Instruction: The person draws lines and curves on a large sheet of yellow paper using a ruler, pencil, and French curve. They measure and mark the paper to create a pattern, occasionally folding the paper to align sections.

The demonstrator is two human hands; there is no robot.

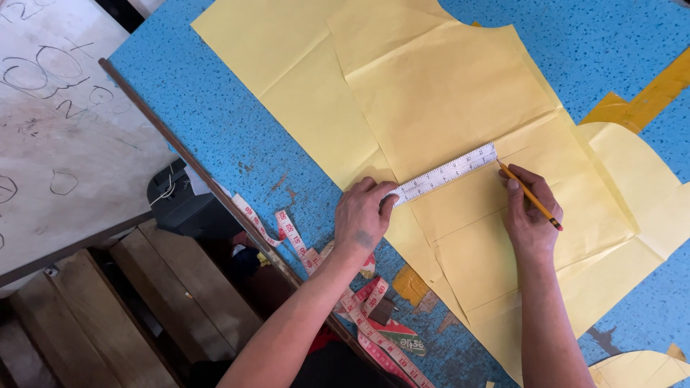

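- Nearest us, at the bottom centre of the frame, we see a white and pink measuring tape (pixel 363 316) trailing loosely over the table's edge, its flexible band curling past our left forearm.
- Our left hand (pixel 363 214), at centre, is spread fairly flat, fingers bent and pressing down on the lower left end of a white ruler (pixel 444 174); it pins the ruler without closing around it.
- Our right hand (pixel 530 212), right of centre, is closed around a yellow pencil (pixel 530 194) in a writing grip, with the tip touching the paper right at the ruler's upper right end.
- The ruler is thin, straight and rigid, lying slantwise between the two hands on the yellow pattern paper (pixel 445 86).
- The paper is matte, creased with fold lines, and cut with curved edges at its upper right.
- Beneath it lies the blue speckled table (pixel 215 122), scuffed in places, reaching to the top of the frame.
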